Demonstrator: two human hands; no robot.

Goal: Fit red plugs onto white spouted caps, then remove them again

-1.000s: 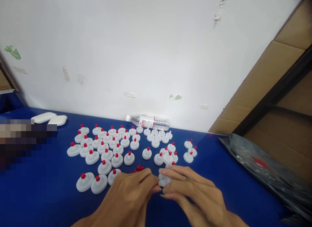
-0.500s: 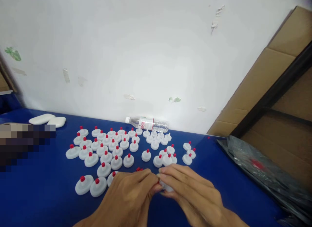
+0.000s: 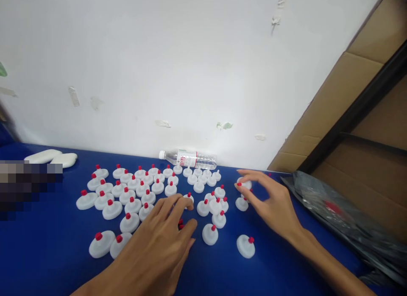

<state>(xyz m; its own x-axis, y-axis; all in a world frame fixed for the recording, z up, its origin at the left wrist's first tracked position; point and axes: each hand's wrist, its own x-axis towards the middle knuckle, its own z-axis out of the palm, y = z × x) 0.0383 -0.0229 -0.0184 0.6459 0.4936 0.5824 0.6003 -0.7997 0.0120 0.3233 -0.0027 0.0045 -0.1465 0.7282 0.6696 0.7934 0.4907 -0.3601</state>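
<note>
White round plastic discs with small red caps [image 3: 112, 209] stand in a spread across the blue table. At the right of the spread, my right hand [image 3: 276, 202] pinches one white red-capped disc [image 3: 246, 183] between thumb and index finger. My left hand [image 3: 165, 236] hovers over the front middle with curved fingers apart. A few small red caps [image 3: 181, 224] lie between its thumb and index finger, partly hidden. Behind its index finger a red-capped disc [image 3: 190, 196] is partly covered. Between the hands stand single discs, one [image 3: 210, 234] near my left thumb and another [image 3: 246, 247] farther right.
Several uncapped white discs [image 3: 199, 186] with bare nozzles sit before a lying clear bottle [image 3: 205, 161] by the wall. White rounded objects [image 3: 64, 160] lie far left. Grey plastic bags [image 3: 330, 215] and cardboard [image 3: 333, 96] border the right side.
My hands were together around a white piece at the front; now they are apart. The right has moved away to the right-hand discs. Previously covered discs show between the hands.
</note>
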